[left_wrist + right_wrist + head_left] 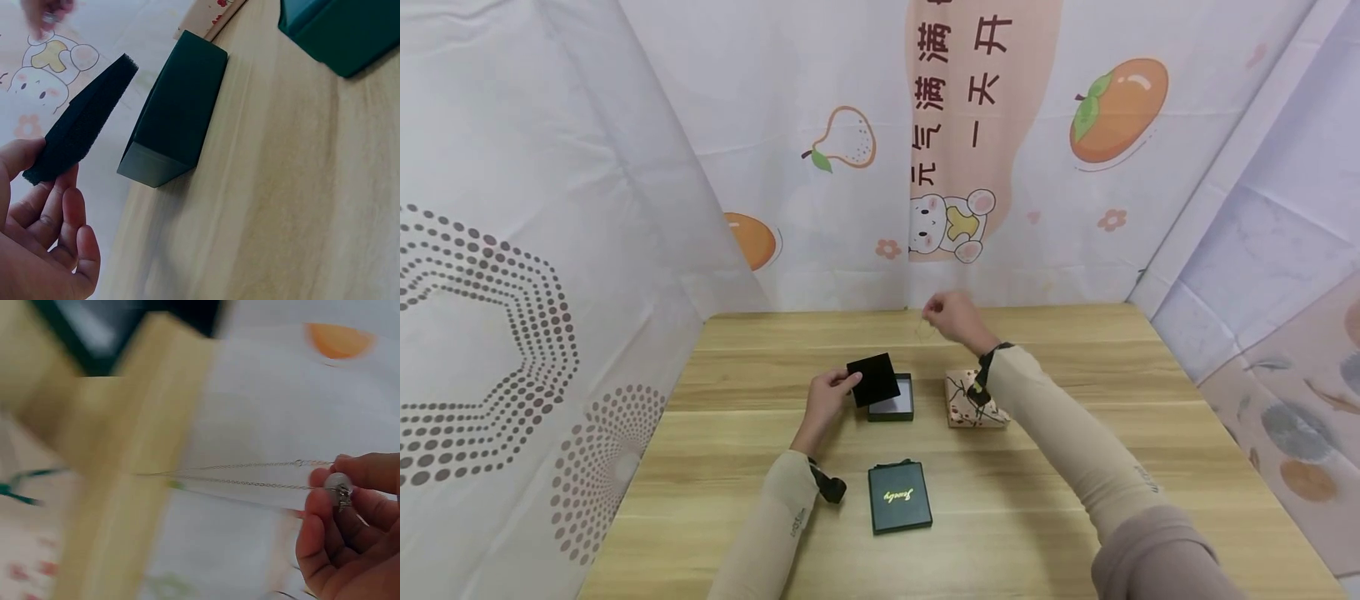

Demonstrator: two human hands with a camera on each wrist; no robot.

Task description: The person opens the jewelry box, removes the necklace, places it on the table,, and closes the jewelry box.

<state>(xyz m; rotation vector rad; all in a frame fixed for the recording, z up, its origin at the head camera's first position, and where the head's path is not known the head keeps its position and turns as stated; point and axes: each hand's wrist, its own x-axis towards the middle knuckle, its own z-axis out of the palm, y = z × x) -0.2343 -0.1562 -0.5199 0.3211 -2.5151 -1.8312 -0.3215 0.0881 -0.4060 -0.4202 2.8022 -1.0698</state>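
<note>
Necklace (262, 484), pinched by the right hand (953, 318), grip closed, is best guarded from tangling; black foam pad (874, 379), edge pinched by the left hand (829, 397), is best held uncrushed.

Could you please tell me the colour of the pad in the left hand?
The pad looks black, clearest in the head view.

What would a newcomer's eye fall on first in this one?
Probably the black pad pinched in the left hand, near the open green box. Next, the fine necklace hanging from the right hand, toward the table's far edge. Nearer the person lies a gold-lettered green lid.
</note>
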